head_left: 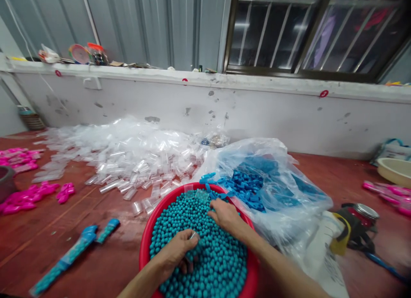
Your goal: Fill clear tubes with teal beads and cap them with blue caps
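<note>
Teal beads (205, 251) small, smooth, rolling; left hand (176, 251) pinches clear tube (193, 235); right hand (226, 216) rests loosely spread just beyond, over red basin (145, 246).

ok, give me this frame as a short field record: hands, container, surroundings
left hand: curled on a small clear tube, resting on the teal balls
right hand: palm down on the balls at the basin's far side
container: red basin, nearly full of balls
right of basin: clear bag of blue caps
behind basin: pile of clear tubes
left on table: filled capped tubes, pink parts
</note>
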### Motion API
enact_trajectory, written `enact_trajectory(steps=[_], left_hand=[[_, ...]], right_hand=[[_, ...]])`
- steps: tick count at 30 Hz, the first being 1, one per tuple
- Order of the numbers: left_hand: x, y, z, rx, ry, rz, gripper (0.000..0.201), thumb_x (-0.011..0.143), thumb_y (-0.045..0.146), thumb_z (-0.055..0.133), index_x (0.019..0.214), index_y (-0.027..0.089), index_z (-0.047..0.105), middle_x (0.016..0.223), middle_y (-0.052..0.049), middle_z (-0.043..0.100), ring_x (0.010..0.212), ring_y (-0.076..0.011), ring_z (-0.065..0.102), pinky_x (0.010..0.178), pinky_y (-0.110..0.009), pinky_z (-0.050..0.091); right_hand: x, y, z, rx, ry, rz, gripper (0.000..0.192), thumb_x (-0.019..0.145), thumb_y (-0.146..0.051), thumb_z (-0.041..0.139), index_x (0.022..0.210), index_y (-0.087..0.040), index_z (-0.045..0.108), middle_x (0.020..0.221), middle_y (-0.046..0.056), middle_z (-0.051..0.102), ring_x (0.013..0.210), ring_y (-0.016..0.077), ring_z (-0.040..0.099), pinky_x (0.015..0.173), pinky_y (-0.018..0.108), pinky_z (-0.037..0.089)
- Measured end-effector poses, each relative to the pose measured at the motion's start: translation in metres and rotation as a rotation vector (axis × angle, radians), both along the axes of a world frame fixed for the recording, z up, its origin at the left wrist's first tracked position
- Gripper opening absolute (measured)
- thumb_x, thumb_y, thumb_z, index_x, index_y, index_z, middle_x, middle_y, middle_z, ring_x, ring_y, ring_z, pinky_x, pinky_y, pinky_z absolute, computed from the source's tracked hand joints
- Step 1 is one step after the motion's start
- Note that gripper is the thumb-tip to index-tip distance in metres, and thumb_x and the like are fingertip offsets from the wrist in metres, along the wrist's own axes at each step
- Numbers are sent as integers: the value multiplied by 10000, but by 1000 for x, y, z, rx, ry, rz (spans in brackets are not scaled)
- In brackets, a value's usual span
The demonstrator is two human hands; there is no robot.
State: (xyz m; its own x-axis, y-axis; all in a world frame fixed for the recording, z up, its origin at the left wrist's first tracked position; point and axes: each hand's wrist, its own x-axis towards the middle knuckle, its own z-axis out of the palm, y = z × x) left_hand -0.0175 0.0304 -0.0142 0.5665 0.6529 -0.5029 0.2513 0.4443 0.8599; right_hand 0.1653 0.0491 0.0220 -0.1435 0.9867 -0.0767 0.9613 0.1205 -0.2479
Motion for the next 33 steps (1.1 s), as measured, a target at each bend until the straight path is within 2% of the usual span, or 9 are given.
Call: enact_trajectory(steps=[4, 9, 13, 16, 20, 23, 27, 29, 33], left_hand=[[-3, 2, -4, -25, -64, 40, 349, 690, 467, 519, 885, 190, 438, 566, 39, 550, 372, -75, 499, 329, -141, 270], [-5, 1, -4, -20, -112, 128, 367, 672, 447, 541, 900, 180, 435, 628, 31, 553, 434, -81, 532, 363, -151, 306], [-3, 1, -4, 3, -109, 163, 405, 665, 453, 545, 944, 178, 437, 636, 30, 547, 437, -85, 531, 364, -156, 306], [-2, 2, -5, 110, -41, 224, 420, 683, 465, 514, 974, 168, 452, 628, 32, 533, 410, -78, 494, 340, -157, 271], [-1, 1, -1, 383, -4, 319, 321, 710, 373, 508, 959, 171, 506, 643, 49, 487, 469, -72, 457, 372, -161, 310], [1, -1, 3, 423, -58, 238, 284, 714, 331, 523, 942, 162, 522, 663, 46, 478, 487, -63, 427, 384, -157, 319], [3, -4, 1, 300, -195, 164, 324, 734, 379, 511, 964, 153, 483, 641, 47, 473, 467, -62, 454, 367, -148, 316], [3, -5, -1, 266, -229, 168, 314, 733, 400, 512, 916, 149, 464, 612, 48, 484, 429, -54, 451, 351, -144, 307], [1, -7, -3, 238, -272, 134, 291, 725, 406, 548, 841, 159, 446, 580, 57, 496, 380, -39, 443, 332, -132, 293]], right_hand=[[-8, 27, -7, 93, -71, -157, 299, 851, -79, 290, 1041, -46, 518, 1055, 246, 525, 859, 271, 572, 661, 359, 408], [-16, 15, -25, 55, -37, 1, 146, 806, -159, 460, 860, -119, 590, 892, 124, 612, 816, 210, 579, 699, 291, 411], [-7, -8, -29, 65, 19, 111, 151, 830, -253, 466, 918, -165, 552, 907, 48, 601, 854, 149, 552, 735, 218, 394], [-1, -21, -23, 82, 10, 110, 152, 838, -189, 424, 932, -147, 535, 909, 71, 582, 866, 169, 535, 749, 247, 391], [-2, -33, -8, 130, 37, 172, 119, 787, -131, 461, 865, -151, 549, 910, 84, 545, 882, 198, 502, 772, 292, 388], [-9, -34, -4, 142, 291, 214, 133, 804, -168, 464, 907, -152, 547, 875, 62, 559, 832, 181, 518, 748, 286, 404], [-22, -33, -17, 58, 766, 43, 234, 845, -271, 430, 1003, -164, 566, 775, 18, 600, 684, 146, 545, 654, 258, 438], [-27, -35, -24, 19, 871, -1, 272, 846, -305, 426, 1016, -175, 594, 798, 22, 619, 703, 152, 554, 673, 271, 442], [-23, -39, -26, -95, 992, 62, 304, 808, -285, 473, 1065, -183, 598, 906, 28, 630, 830, 165, 556, 778, 295, 421]])
